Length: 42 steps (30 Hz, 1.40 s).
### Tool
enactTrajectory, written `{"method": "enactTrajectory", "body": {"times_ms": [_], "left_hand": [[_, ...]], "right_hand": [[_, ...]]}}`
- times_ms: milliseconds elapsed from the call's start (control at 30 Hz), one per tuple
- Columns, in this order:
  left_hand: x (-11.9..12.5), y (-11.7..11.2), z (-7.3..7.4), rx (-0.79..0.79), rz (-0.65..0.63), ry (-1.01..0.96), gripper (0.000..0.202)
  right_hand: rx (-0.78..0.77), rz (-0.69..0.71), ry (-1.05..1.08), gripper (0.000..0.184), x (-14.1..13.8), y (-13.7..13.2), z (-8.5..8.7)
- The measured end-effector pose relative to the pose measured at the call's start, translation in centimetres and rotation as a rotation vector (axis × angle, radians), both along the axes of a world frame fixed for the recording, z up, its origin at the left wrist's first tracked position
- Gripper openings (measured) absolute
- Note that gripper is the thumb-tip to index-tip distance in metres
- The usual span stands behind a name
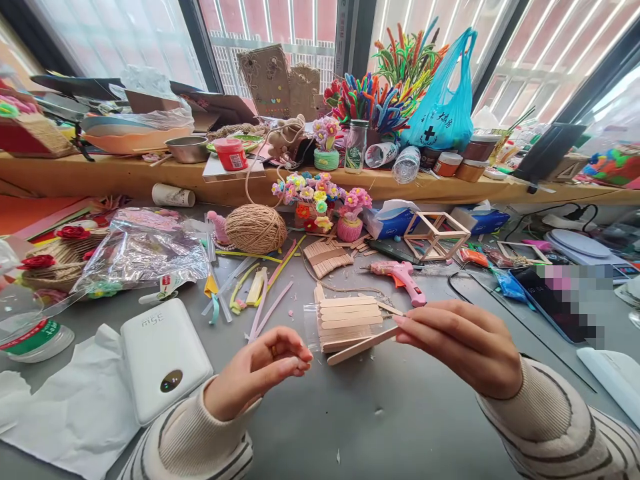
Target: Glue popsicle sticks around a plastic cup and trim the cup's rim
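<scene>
My right hand (457, 343) pinches a flat wooden craft stick (361, 347) by one end. The stick slants down to the left, in front of a stack of craft sticks (350, 317) lying partly on a clear plastic bag (311, 327). To the left of the stack, my left hand (265, 370) hovers above the grey table with loosely curled fingers and nothing visible in them. Just behind the stack lie a pink hot glue gun (400, 279) and a bundle of craft sticks (327, 257).
A wooden stick cube frame (436, 235) stands at the back right. Behind my left hand are a twine ball (256, 228) and pipe cleaners (273, 310). A white power bank (165, 360) lies at left, a phone (555, 303) at right. Jars and a blue bag (443, 100) line the ledge.
</scene>
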State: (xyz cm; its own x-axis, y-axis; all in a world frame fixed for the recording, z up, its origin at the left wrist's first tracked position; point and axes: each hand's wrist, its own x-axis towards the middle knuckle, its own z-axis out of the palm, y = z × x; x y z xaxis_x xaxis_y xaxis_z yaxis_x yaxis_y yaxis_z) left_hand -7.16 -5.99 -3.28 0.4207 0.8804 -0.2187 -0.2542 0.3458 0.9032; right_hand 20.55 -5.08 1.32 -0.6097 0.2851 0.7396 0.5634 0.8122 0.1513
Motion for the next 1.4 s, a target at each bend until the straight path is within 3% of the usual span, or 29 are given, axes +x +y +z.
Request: {"method": "enactTrajectory", "body": {"times_ms": [133,200,267,400,533,767,1400], "left_hand": [[0.7,-0.3,-0.2,0.403,0.346,0.385,0.014],[1.3,-0.4,-0.7,0.656,0.452,0.556,0.018],[1.8,-0.3,-1.3,0.874,0.481,0.666,0.028],[2.5,0.1,-2.6,1.118,0.365,0.748,0.049],[2.5,0.4,-3.5,1.191,0.299,0.806,0.056],[2.0,0.8,-3.9,1.33,0.218,0.924,0.051],[1.7,1.2,-4.9,1.516,0.141,0.992,0.047]], "right_hand": [[-0.118,-0.052,0.125,0.019,0.4,0.2,-2.0],[-0.18,-0.086,0.169,0.018,0.3,0.2,-3.0],[-0.223,-0.125,0.208,0.017,0.0,0.2,-3.8],[-0.283,-0.137,0.242,0.014,-0.7,0.1,-4.7],[-0.323,-0.138,0.255,0.011,-1.2,0.1,-5.2],[-0.353,-0.142,0.258,0.012,-1.3,0.2,-5.7],[-0.318,-0.158,0.264,0.01,-1.3,0.4,-5.9]]}}
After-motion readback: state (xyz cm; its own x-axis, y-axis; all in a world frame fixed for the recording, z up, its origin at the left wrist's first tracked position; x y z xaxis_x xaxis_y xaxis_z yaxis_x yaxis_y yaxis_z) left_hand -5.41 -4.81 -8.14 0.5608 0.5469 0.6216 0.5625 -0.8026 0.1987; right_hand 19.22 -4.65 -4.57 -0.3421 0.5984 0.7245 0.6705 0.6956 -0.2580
